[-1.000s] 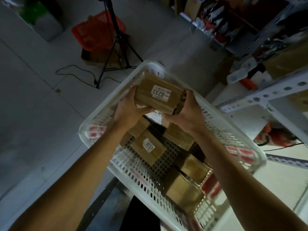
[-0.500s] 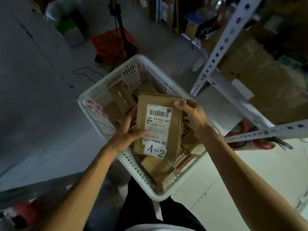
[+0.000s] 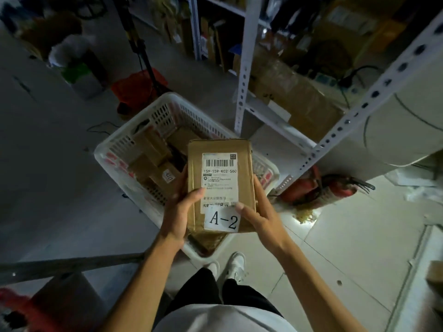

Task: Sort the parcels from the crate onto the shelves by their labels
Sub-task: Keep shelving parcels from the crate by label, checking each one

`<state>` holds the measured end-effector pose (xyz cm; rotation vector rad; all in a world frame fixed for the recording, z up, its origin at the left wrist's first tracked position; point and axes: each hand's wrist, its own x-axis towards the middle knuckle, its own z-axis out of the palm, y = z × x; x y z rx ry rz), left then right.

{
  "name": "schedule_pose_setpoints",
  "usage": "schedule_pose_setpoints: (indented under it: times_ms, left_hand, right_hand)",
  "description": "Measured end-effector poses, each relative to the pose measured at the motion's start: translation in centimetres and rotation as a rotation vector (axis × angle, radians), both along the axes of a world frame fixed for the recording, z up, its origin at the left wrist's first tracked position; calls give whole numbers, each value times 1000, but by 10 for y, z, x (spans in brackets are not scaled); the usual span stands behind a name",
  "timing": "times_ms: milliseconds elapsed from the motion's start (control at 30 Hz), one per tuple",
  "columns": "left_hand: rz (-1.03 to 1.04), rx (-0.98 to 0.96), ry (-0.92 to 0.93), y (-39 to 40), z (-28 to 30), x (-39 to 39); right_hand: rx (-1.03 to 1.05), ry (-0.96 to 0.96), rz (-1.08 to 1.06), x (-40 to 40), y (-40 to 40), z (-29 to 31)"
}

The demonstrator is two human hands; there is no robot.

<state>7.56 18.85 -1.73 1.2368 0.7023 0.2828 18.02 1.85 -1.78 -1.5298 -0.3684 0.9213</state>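
Brown cardboard parcel [image 3: 220, 185], flat, rectangular, taped, held up label-side-up above the white crate [image 3: 112, 149]. White shipping label [image 3: 219, 179] with barcode and "15H-159-K02-560"; a second white sticker [image 3: 221, 220] at the near end reads "A-2". Left hand [image 3: 179, 212] grips the left edge, thumb curled over the top face, fingers underneath. Right hand [image 3: 260, 212] grips the right edge, thumb on the sticker's corner. More brown parcels [image 3: 153, 159] lie in the crate. White metal shelves [image 3: 359, 111] stand to the right.
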Motion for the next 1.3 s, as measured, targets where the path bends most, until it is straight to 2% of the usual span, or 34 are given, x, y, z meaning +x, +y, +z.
schedule_pose_setpoints:
  times_ms: [100, 400, 467, 633, 933, 1167, 1300]
  left_hand:
    - [-162, 48, -2, -12, 14, -3]
    - [-689, 204, -123, -83, 48, 6]
    - [-771, 210, -144, -109, 51, 16]
    - [-976, 203, -196, -186, 56, 59]
    - [-1383, 169, -276, -388, 57, 123]
    - [-1563, 156, -339, -502, 56, 147]
    - [-1591, 145, -356, -542, 52, 163]
  right_hand:
    - [27, -88, -129, -24, -19, 5]
    - [114, -72, -596, -62, -98, 27]
    - [67, -109, -671, -68, -126, 33]
    - [-107, -350, -724, -71, -206, 58]
    - [-277, -347, -1022, -79, -399, 70]
    - [-310, -344, -1251, -94, -484, 78]
    - [-340, -327, -1316, -87, -513, 77]
